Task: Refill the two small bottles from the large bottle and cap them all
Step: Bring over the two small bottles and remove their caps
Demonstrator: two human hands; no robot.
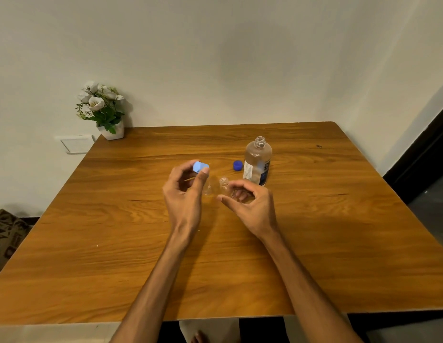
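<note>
My left hand (188,191) pinches a light blue cap (200,166) between thumb and fingertips, above the table (116,231). A faint clear small bottle (210,188) shows just below that cap, beside my thumb; whether the cap sits on it I cannot tell. My right hand (250,206) curls round the lower part of a second clear small bottle (224,182), whose open neck sticks up uncapped. Behind my right hand the large bottle (257,160) stands upright with an open neck, holding clear liquid. Its dark blue cap (237,165) lies on the table to its left.
A white pot of artificial flowers (104,110) stands at the table's far left corner against the wall. A wall socket plate (75,144) sits below it. The table's right edge borders a dark doorway (426,154).
</note>
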